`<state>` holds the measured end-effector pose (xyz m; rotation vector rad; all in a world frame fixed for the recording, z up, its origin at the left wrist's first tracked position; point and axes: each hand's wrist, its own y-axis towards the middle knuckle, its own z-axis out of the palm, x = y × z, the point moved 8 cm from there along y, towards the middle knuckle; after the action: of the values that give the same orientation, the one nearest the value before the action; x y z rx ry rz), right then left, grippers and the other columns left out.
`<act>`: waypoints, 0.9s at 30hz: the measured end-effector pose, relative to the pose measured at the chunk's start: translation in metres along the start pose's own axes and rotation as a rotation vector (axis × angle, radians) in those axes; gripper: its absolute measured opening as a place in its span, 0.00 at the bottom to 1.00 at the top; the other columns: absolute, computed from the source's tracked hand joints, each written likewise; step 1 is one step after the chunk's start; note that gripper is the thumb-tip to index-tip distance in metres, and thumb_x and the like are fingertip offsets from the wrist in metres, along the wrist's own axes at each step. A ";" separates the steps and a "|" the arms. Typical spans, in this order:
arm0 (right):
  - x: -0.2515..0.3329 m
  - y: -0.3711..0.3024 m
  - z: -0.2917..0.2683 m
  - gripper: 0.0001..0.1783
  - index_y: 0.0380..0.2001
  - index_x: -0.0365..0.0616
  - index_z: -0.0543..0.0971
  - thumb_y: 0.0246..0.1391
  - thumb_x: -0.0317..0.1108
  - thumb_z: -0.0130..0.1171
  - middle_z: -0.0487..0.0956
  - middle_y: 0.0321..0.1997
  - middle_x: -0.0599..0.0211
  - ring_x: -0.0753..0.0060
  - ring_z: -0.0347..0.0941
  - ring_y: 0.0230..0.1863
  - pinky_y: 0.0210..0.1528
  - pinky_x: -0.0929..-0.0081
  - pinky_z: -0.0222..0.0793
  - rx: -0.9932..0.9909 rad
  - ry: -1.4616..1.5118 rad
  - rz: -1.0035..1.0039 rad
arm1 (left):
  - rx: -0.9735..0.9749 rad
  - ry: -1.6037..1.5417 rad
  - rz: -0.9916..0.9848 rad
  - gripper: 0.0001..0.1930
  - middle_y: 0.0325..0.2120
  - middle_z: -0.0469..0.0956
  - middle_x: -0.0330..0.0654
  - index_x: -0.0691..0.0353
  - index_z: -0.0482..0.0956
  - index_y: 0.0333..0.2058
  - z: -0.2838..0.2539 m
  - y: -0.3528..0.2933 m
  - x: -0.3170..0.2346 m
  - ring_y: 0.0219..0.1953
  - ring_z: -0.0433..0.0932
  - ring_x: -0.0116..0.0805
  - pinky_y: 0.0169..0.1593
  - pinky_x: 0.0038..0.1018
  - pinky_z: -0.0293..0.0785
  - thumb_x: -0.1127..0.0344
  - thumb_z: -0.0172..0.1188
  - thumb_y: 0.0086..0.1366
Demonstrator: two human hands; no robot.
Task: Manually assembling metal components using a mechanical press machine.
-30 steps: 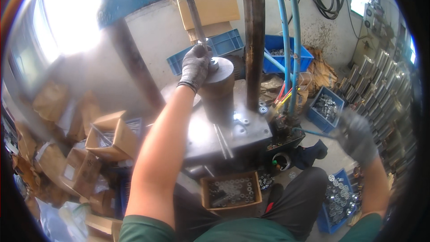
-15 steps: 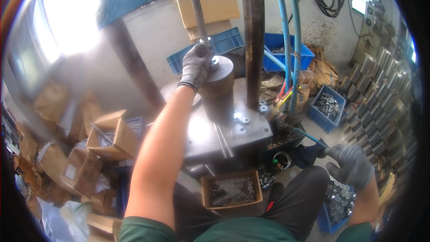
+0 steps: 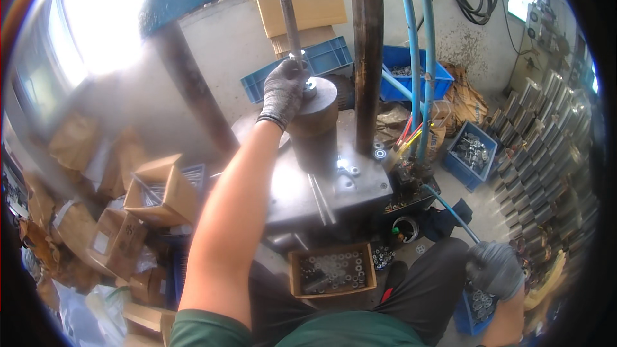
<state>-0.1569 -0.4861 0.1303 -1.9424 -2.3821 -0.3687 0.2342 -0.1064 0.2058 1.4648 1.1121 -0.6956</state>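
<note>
My left hand (image 3: 285,92), in a dark grey knit glove, reaches over a thick metal cylinder (image 3: 313,138) that stands on the press bed. Its fingers are closed at the lower end of an upright metal rod (image 3: 290,22), by a bright collar (image 3: 297,56); exactly what they hold is hidden. Beside those fingers, a small metal ring (image 3: 310,88) rests on the cylinder's top. At the lower right my right hand (image 3: 495,271), gloved too, is closed round the near end of a long blue lever (image 3: 448,209).
A cardboard box of metal rings (image 3: 331,273) lies between my feet. Blue crates (image 3: 472,156) of metal parts stand to the right, near stacked metal bars (image 3: 536,148). Cartons (image 3: 160,193) crowd the left. Steel columns (image 3: 367,64) and blue hoses (image 3: 428,58) flank the press.
My right hand has moved down and slightly left, and the lever's near end has swung lower toward me. The left hand stays at the rod with little change.
</note>
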 end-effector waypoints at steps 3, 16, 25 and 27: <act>0.001 -0.002 0.004 0.09 0.31 0.43 0.84 0.47 0.35 0.67 0.83 0.30 0.55 0.48 0.82 0.32 0.37 0.55 0.78 0.022 0.035 0.026 | 0.000 0.043 0.007 0.13 0.40 0.86 0.44 0.61 0.84 0.48 -0.002 0.003 0.002 0.43 0.84 0.32 0.50 0.30 0.81 0.68 0.67 0.65; 0.001 0.002 0.005 0.11 0.36 0.43 0.85 0.47 0.34 0.66 0.83 0.32 0.54 0.46 0.81 0.33 0.38 0.54 0.77 0.062 -0.013 -0.042 | 0.004 0.084 0.032 0.11 0.39 0.86 0.44 0.60 0.84 0.45 -0.002 0.006 0.006 0.43 0.82 0.34 0.52 0.32 0.77 0.65 0.66 0.65; -0.001 0.003 0.002 0.10 0.33 0.44 0.85 0.49 0.36 0.65 0.83 0.30 0.54 0.47 0.81 0.32 0.36 0.53 0.77 -0.046 0.017 0.002 | 0.023 0.112 0.077 0.10 0.37 0.84 0.45 0.59 0.83 0.44 -0.002 0.004 0.001 0.40 0.81 0.35 0.51 0.32 0.76 0.63 0.65 0.66; 0.001 0.001 0.000 0.09 0.32 0.44 0.86 0.49 0.36 0.65 0.83 0.29 0.55 0.47 0.81 0.31 0.36 0.53 0.77 -0.078 -0.008 -0.028 | 0.023 0.093 0.071 0.10 0.37 0.85 0.45 0.59 0.83 0.44 0.001 0.003 0.000 0.40 0.81 0.36 0.51 0.32 0.76 0.63 0.65 0.66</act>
<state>-0.1563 -0.4847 0.1311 -1.9469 -2.4381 -0.4632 0.2370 -0.1067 0.2065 1.5624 1.1203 -0.5970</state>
